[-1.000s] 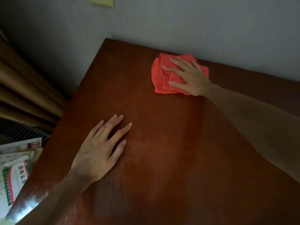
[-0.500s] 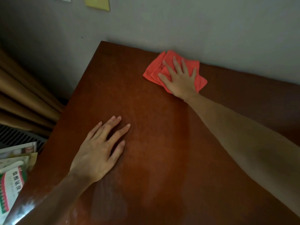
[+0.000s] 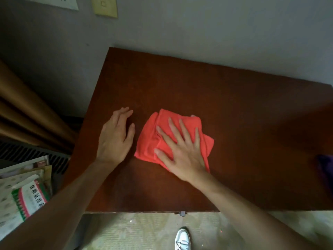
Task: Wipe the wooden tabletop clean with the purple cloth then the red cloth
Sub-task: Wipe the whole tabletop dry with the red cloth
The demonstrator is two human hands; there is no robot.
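**Right hand flat on the red cloth, mid-table**

Head view: the wooden tabletop (image 3: 234, 109) fills the middle of the picture, its far edge against a grey wall (image 3: 198, 29) and its near edge running above a pale floor (image 3: 137, 230); taking the red cloth (image 3: 153, 134) as the landmark, it lies folded and a little rumpled on the tabletop, left of the table's centre and nearer the front edge than the wall; the right hand (image 3: 182, 150) lies on top of the cloth, palm down, fingers straight and spread, pressing the fabric to the wood, with the forearm running back toward the lower right corner; the left hand (image 3: 115, 139) sits just left of the cloth, apart from it by a narrow strip of bare wood, fingers straight and close together, thumb toward the cloth, holding nothing; whether its palm fully touches the table I cannot tell.

Far to the right of the red cloth, at the picture's edge, a dark purple cloth (image 3: 326, 168) shows only in part, lying on the tabletop; well left of the red cloth, beyond the table's side, hang brown curtain folds (image 3: 23, 109), and below them a stack of printed papers (image 3: 23, 193); no container shows; below the red cloth, past the front edge, a white shoe (image 3: 182, 239) stands on the floor; above it on the wall, a yellowish switch plate (image 3: 104, 5).
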